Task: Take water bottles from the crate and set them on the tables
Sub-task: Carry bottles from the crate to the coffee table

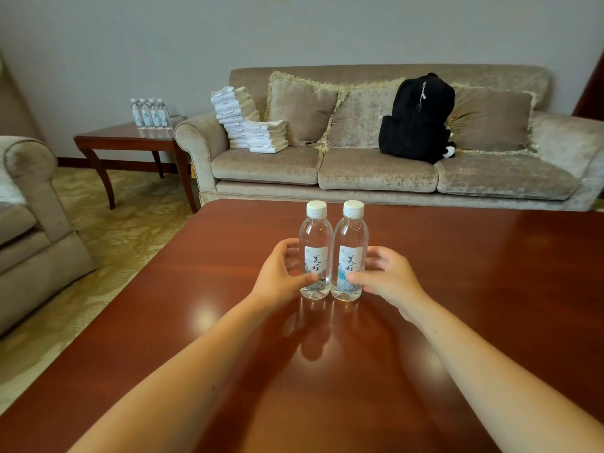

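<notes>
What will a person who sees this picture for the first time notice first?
Two white-capped water bottles stand upright, side by side, on the glossy table: the left hand grips the left bottle, the right hand the right bottle. Behind, a black backpack leans on the sofa.

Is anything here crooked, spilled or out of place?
Nothing is spilled. The left bottle and right bottle stand upright, side by side, on the coffee table, gripped by the left hand and right hand. Only the taller towel stack on the sofa looks odd: it leans sideways.
</notes>
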The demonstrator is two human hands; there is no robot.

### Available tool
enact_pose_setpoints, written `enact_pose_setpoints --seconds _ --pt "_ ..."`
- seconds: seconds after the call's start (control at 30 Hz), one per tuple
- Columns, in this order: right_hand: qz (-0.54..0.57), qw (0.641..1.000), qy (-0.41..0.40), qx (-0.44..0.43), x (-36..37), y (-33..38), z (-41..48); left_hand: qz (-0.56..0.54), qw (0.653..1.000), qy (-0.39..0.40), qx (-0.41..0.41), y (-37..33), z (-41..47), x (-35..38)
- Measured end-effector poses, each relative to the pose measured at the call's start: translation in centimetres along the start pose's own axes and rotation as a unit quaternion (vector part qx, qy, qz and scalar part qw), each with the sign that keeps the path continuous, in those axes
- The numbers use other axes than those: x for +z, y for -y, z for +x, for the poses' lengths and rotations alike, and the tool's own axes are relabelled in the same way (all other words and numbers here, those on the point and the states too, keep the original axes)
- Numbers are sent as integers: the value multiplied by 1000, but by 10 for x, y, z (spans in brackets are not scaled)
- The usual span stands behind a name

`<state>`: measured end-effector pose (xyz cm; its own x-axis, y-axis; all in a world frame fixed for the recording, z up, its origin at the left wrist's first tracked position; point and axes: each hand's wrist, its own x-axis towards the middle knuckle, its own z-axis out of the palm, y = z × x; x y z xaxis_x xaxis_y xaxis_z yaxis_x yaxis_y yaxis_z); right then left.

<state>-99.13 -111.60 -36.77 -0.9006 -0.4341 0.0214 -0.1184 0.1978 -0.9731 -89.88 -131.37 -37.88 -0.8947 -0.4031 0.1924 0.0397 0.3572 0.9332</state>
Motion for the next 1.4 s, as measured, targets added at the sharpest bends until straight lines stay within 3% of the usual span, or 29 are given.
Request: enact_pose_setpoints --seconds 0.4,0.53,0.63,0.87,1.1,1.27,1.4 --pt "4 1000 -23 -14 5 -3 8 25 1000 -7 9 0 10 4" --pt "14 1000 4 -5 7 0 1 17 1000 -3 4 0 5 6" --pt "-80 997 20 -11 8 1 -14 24 1000 18 -1 0 -6 6" --pt "-402 913 33 -53 3 -17 -54 176 982 65 10 15 -48 -7" --pt "-478 876 23 -68 5 -34 -65 379 920 99 24 23 -71 -5" --pt "-515 855 59 -6 -4 -16 -74 403 905 128 -41 0 -74 -5" --pt "-547 828 111 49 -21 27 -84 452 870 178 -88 -43 -78 -12"
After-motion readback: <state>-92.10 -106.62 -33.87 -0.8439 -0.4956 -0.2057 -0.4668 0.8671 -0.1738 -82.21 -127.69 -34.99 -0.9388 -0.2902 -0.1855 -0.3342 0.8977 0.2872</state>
